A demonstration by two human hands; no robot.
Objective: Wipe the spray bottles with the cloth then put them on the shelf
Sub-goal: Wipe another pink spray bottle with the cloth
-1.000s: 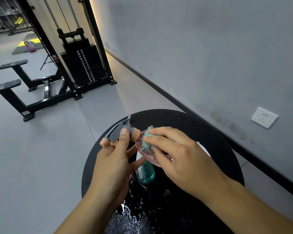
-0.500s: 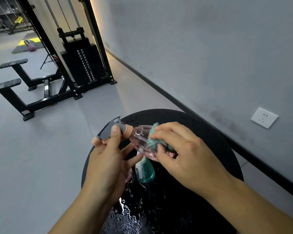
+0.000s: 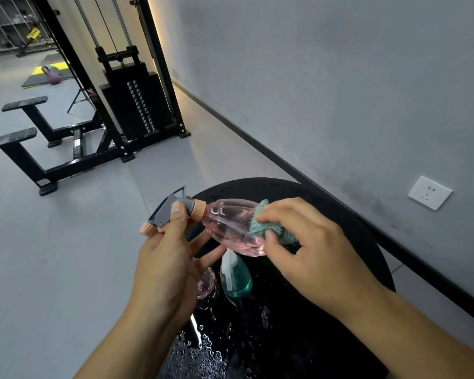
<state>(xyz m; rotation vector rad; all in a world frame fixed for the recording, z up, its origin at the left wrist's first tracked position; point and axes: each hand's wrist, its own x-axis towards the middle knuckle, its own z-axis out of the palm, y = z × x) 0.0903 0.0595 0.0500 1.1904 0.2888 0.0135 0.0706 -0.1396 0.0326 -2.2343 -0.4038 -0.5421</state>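
A pink spray bottle [image 3: 230, 228] is held level above the round black desk [image 3: 340, 242], its grey trigger head pointing toward ten o'clock. The left hand [image 3: 170, 266] is closed about the neck and trigger head, the thumb laid over the top. The right hand [image 3: 309, 250] is closed on a teal cloth [image 3: 268, 228], which is pressed against the bottle's body toward its base at three o'clock. A teal spray bottle [image 3: 237, 277] stands on the desk directly beneath, at six o'clock from the pink one, with a second pink bottle [image 3: 207, 283] partly hidden beside it at its nine o'clock. Water droplets [image 3: 200, 351] are scattered over the near part of the desk. The held bottle is judged light, thin-walled and somewhat yielding, and probably slippery where wet; a hold at the stiff neck and collar is therefore judged the securest, with the smooth body left free for wiping. No shelf near the desk can be identified.
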